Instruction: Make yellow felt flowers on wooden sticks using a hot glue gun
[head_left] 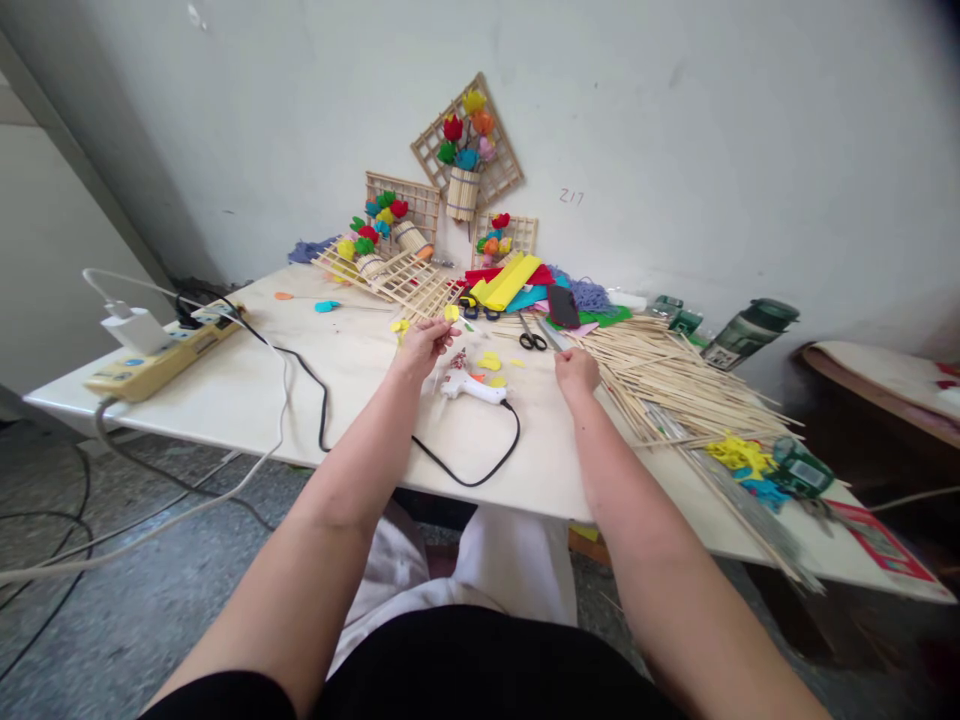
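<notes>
My left grip (424, 346) is closed on a yellow piece (451, 313), pinched at my fingertips above the tabletop (547, 450); my fingers hide its lower part. My right grip (577, 374) is curled, with a grey blade (553, 335) running up to it; its near end is out of sight, so I cannot tell whether I grasp it. The front of the glue gun (480, 388), between my hands, is hard to make out, and my left forearm covers part of the black cord (517, 440). Yellow scraps (491, 362) lie just beyond the gun. The yellow paper (514, 282) partly covers other coloured sheets.

The tabletop is pale and crowded: a power strip (142, 372) on the left, black scissors (533, 341) near the blade, a heap of sticks (675, 375) on the right, a tilted bottle (752, 333) behind them. Flower lattices (510, 160) lean at the back by a whitish wall (285, 120). The floor (172, 600) is speckled grey. At the right, a rounded seat (877, 372) is cut off.
</notes>
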